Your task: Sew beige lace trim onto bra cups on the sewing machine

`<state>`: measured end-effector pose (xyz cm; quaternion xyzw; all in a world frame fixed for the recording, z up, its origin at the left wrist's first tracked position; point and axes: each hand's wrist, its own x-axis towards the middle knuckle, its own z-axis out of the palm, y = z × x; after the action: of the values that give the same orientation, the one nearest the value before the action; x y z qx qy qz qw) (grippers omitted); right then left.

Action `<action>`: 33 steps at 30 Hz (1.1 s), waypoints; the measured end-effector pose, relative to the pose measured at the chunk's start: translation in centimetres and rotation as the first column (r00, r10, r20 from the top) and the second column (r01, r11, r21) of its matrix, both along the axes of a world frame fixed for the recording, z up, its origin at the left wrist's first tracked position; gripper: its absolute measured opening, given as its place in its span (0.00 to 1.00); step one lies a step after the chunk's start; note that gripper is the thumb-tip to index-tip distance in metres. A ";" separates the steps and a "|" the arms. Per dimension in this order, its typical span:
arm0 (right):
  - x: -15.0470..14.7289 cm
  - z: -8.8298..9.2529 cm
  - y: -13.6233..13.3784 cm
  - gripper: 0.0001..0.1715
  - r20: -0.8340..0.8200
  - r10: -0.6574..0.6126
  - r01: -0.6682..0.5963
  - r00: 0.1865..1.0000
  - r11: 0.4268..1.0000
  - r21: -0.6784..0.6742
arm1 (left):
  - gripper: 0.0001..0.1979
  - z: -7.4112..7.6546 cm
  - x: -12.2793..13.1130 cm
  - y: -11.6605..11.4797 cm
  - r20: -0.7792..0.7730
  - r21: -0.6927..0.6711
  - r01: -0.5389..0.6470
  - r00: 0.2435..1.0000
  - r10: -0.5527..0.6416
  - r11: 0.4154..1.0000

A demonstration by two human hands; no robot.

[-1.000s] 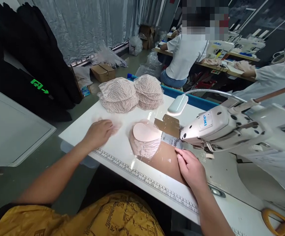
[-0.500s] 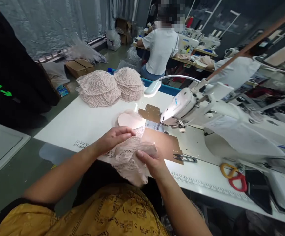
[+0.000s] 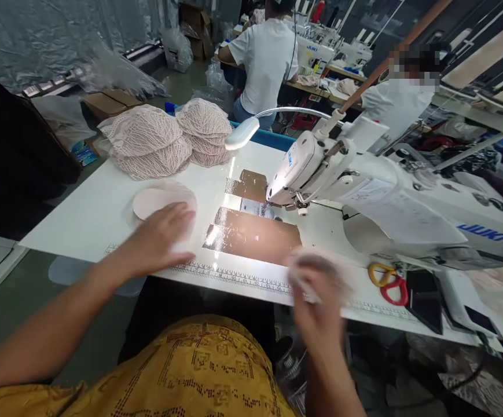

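Note:
My left hand (image 3: 160, 237) lies open, fingers stretched and thumb apart, on a smooth pale pink bra cup (image 3: 149, 202) with sheer mesh around it. Its fingers partly cover the cup and mesh. Near the table's front edge, my right hand (image 3: 320, 295) is curled and smeared by motion. A pale pinkish blur and a darker streak show at its fingers; what it holds cannot be made out. Between my hands, a brown sheet (image 3: 255, 234) with clear tape lies in front of the sewing machine's head (image 3: 292, 171). The thread snips are not distinguishable in the blur.
Stacked lace cups (image 3: 147, 142) stand at the table's back left. A lamp (image 3: 242, 133) arches over the middle. Scissors (image 3: 394, 289) with yellow and red handles and a dark phone (image 3: 423, 301) lie at right. A printed ruler (image 3: 234, 278) runs along the front edge. Two people sit beyond.
My hands have moved apart: the left went leftward with the bra cup, the right went rightward toward where the snips lay. The lace fabric between them has left that spot, baring the brown sheet.

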<state>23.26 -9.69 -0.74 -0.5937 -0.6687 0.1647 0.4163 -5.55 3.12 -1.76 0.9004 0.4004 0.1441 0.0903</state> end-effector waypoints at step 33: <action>-3.7 -0.5 4.0 0.12 -0.793 0.285 -0.689 0.538 0.691 -0.219 | 0.33 0.1 3.2 -0.6 0.671 -0.741 0.631 0.698 0.250 0.230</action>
<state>19.60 -5.68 -1.27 -0.3486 -0.5296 0.6625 0.3989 -2.39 2.49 -1.67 0.5732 0.2090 0.1729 0.7732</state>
